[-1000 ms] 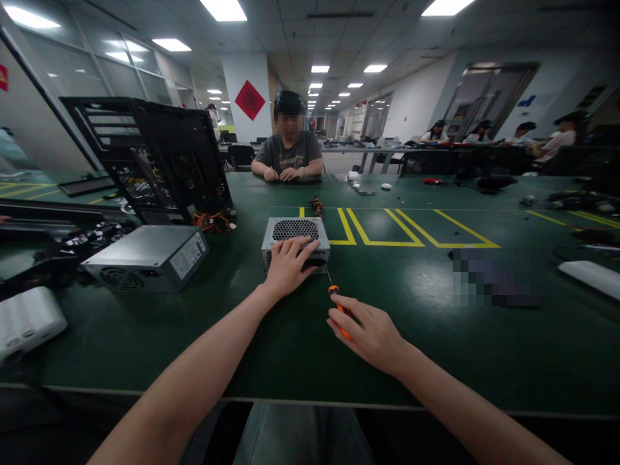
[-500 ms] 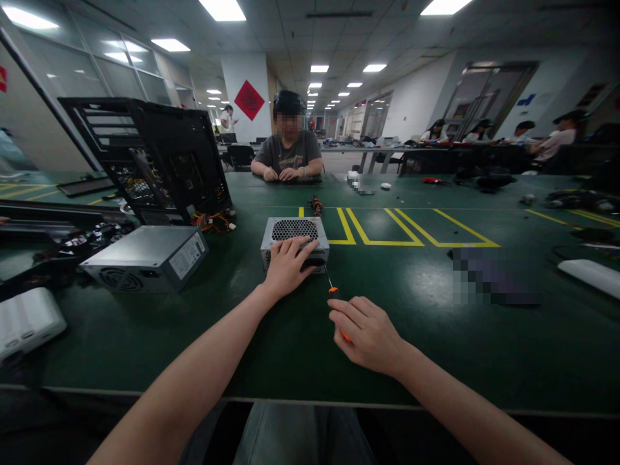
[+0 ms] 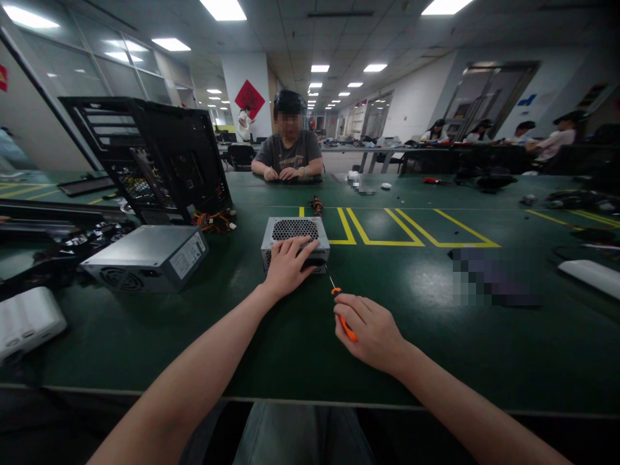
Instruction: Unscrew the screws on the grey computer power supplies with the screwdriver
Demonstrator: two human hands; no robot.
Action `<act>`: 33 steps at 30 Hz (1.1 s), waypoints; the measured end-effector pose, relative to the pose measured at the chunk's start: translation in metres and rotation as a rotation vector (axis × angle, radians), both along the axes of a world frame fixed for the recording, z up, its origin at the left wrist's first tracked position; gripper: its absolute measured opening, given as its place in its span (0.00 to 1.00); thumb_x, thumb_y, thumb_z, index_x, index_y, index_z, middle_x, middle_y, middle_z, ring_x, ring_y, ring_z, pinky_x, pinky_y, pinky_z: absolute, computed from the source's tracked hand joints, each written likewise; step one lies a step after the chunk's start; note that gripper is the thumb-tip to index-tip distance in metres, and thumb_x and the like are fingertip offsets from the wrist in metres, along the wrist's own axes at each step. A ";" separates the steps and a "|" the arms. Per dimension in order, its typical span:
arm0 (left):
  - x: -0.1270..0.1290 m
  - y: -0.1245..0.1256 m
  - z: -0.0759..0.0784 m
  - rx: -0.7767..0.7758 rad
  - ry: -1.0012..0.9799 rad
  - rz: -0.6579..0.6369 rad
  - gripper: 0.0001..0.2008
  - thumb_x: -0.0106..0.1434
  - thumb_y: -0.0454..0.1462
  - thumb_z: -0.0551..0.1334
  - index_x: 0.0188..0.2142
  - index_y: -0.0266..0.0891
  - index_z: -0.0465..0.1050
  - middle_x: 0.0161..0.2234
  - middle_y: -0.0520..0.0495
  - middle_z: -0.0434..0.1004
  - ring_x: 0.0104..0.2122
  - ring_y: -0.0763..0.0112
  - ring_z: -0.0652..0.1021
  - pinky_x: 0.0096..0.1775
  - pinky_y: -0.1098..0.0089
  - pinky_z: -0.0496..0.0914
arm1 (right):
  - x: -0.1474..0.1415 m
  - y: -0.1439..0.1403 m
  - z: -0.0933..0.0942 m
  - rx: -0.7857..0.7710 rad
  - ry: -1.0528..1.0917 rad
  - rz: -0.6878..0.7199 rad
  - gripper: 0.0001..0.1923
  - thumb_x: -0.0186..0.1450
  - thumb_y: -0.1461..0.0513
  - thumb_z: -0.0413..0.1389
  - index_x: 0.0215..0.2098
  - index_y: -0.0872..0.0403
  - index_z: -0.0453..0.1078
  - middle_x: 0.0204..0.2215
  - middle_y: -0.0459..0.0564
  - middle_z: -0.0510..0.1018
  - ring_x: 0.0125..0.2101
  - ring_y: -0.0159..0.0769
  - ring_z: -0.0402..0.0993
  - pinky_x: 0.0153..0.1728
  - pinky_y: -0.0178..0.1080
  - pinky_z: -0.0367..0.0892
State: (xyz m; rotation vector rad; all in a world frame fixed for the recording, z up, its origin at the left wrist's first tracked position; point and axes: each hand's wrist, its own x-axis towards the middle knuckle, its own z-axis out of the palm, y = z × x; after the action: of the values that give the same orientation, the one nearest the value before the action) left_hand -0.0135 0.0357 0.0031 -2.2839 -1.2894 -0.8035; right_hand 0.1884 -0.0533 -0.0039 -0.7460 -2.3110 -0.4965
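A small silver power supply [image 3: 293,231] with a perforated top sits on the green table [image 3: 271,336] in front of me. My left hand [image 3: 287,265] lies flat on its near top edge and front face. My right hand [image 3: 372,332] grips an orange-handled screwdriver [image 3: 345,320]. Its thin shaft points up and left, with the tip at the box's lower right front corner.
A larger grey power supply [image 3: 148,257] lies to the left, with an open black computer case [image 3: 155,155] behind it. A white object [image 3: 26,320] sits at the near left edge. A person [image 3: 289,150] sits across the table. Yellow lines [image 3: 387,229] mark the surface.
My right hand has turned on the screwdriver handle, first closing over it, then exposing more orange below the fingers. My left hand has stayed on the box.
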 end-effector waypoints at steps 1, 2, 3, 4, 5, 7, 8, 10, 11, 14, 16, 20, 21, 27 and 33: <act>0.000 0.000 0.000 0.000 0.002 0.001 0.26 0.58 0.41 0.60 0.56 0.47 0.58 0.55 0.45 0.63 0.52 0.58 0.64 0.49 0.58 0.56 | 0.000 0.000 0.000 0.000 -0.024 0.004 0.06 0.60 0.67 0.50 0.36 0.58 0.66 0.36 0.54 0.74 0.31 0.35 0.69 0.31 0.37 0.66; 0.000 0.000 0.000 -0.002 0.006 0.002 0.26 0.58 0.41 0.60 0.56 0.47 0.59 0.55 0.45 0.63 0.52 0.58 0.64 0.49 0.58 0.56 | 0.000 0.000 0.000 -0.006 -0.045 0.006 0.06 0.59 0.67 0.50 0.35 0.57 0.67 0.36 0.53 0.74 0.31 0.35 0.68 0.31 0.38 0.66; 0.000 0.000 0.000 -0.004 0.009 0.003 0.26 0.58 0.41 0.60 0.56 0.46 0.59 0.55 0.45 0.63 0.52 0.58 0.64 0.49 0.58 0.56 | 0.000 0.000 0.000 -0.013 -0.060 0.006 0.06 0.59 0.67 0.50 0.35 0.57 0.67 0.36 0.53 0.74 0.31 0.36 0.68 0.31 0.39 0.66; 0.000 0.000 0.000 -0.005 0.010 0.004 0.26 0.58 0.42 0.60 0.56 0.46 0.59 0.55 0.45 0.63 0.52 0.58 0.64 0.49 0.58 0.56 | 0.000 0.000 -0.001 -0.022 -0.068 0.003 0.06 0.59 0.67 0.50 0.34 0.57 0.67 0.36 0.53 0.74 0.31 0.36 0.68 0.31 0.40 0.66; 0.000 -0.001 0.001 -0.006 0.011 0.006 0.25 0.58 0.42 0.60 0.56 0.46 0.59 0.55 0.45 0.63 0.52 0.58 0.64 0.49 0.58 0.56 | 0.000 0.000 -0.001 -0.030 -0.070 0.001 0.06 0.59 0.67 0.50 0.34 0.57 0.67 0.36 0.53 0.74 0.32 0.37 0.68 0.32 0.40 0.66; 0.000 -0.001 0.001 -0.007 0.010 0.008 0.25 0.58 0.42 0.60 0.56 0.46 0.59 0.55 0.45 0.63 0.52 0.58 0.64 0.49 0.58 0.56 | 0.000 0.000 -0.001 -0.038 -0.055 -0.007 0.07 0.59 0.67 0.50 0.35 0.57 0.68 0.37 0.55 0.73 0.33 0.37 0.69 0.33 0.40 0.66; 0.000 -0.001 0.001 -0.007 0.011 0.008 0.25 0.58 0.42 0.60 0.56 0.46 0.59 0.55 0.45 0.63 0.52 0.58 0.64 0.48 0.58 0.56 | 0.000 0.000 -0.001 -0.036 -0.041 -0.011 0.07 0.60 0.67 0.50 0.36 0.58 0.68 0.38 0.56 0.73 0.34 0.37 0.69 0.33 0.40 0.67; 0.000 -0.001 0.001 -0.008 0.014 0.005 0.25 0.58 0.42 0.60 0.56 0.46 0.59 0.55 0.45 0.63 0.52 0.58 0.64 0.48 0.58 0.56 | 0.000 0.001 0.000 -0.012 -0.015 -0.014 0.07 0.61 0.67 0.49 0.36 0.58 0.68 0.38 0.57 0.72 0.35 0.37 0.70 0.34 0.39 0.68; 0.000 -0.001 0.001 -0.007 0.013 0.005 0.26 0.58 0.41 0.60 0.56 0.46 0.59 0.55 0.45 0.63 0.52 0.58 0.64 0.48 0.58 0.56 | 0.000 0.001 0.001 0.009 -0.003 -0.014 0.07 0.62 0.67 0.49 0.36 0.58 0.67 0.38 0.57 0.72 0.35 0.36 0.70 0.34 0.38 0.68; 0.000 -0.001 0.001 -0.007 0.006 0.004 0.26 0.58 0.41 0.60 0.56 0.46 0.59 0.55 0.45 0.63 0.52 0.58 0.64 0.48 0.58 0.56 | 0.001 0.002 0.003 0.052 0.036 -0.014 0.05 0.63 0.66 0.50 0.36 0.57 0.67 0.36 0.56 0.73 0.33 0.33 0.71 0.32 0.35 0.69; 0.000 -0.001 0.001 -0.008 0.003 0.001 0.25 0.58 0.41 0.60 0.56 0.46 0.59 0.55 0.45 0.64 0.52 0.58 0.64 0.48 0.58 0.56 | 0.001 0.002 0.004 0.045 0.058 -0.014 0.04 0.63 0.64 0.52 0.34 0.57 0.67 0.36 0.56 0.73 0.33 0.33 0.72 0.32 0.34 0.69; 0.000 -0.002 0.002 -0.010 0.005 -0.005 0.25 0.58 0.41 0.60 0.56 0.46 0.59 0.55 0.45 0.64 0.52 0.58 0.64 0.48 0.58 0.56 | 0.002 0.000 0.001 -0.016 0.057 -0.010 0.05 0.62 0.63 0.51 0.33 0.57 0.67 0.38 0.57 0.71 0.33 0.34 0.72 0.31 0.34 0.70; 0.000 -0.002 0.002 -0.010 0.003 -0.004 0.26 0.58 0.41 0.60 0.56 0.46 0.59 0.55 0.45 0.64 0.52 0.58 0.64 0.48 0.58 0.56 | 0.002 0.000 0.001 -0.034 0.056 -0.011 0.06 0.62 0.64 0.50 0.35 0.58 0.67 0.39 0.58 0.71 0.34 0.34 0.71 0.31 0.34 0.70; 0.000 0.000 0.000 -0.011 -0.009 -0.003 0.26 0.58 0.41 0.60 0.56 0.47 0.59 0.55 0.44 0.64 0.52 0.58 0.64 0.48 0.58 0.55 | 0.002 -0.001 0.002 0.021 0.049 -0.034 0.08 0.62 0.67 0.49 0.38 0.58 0.67 0.38 0.57 0.72 0.32 0.32 0.72 0.30 0.32 0.69; 0.000 -0.001 0.001 -0.008 -0.003 -0.003 0.26 0.58 0.41 0.60 0.56 0.46 0.59 0.55 0.45 0.64 0.52 0.58 0.64 0.49 0.58 0.55 | 0.004 0.000 0.006 0.096 0.065 -0.047 0.04 0.62 0.63 0.53 0.33 0.56 0.68 0.35 0.55 0.73 0.31 0.32 0.72 0.30 0.33 0.70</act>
State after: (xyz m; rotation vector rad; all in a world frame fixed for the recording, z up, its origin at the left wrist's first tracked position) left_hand -0.0134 0.0350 0.0039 -2.2929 -1.2928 -0.8044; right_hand 0.1920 -0.0534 0.0020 -0.7601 -2.1976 -0.5912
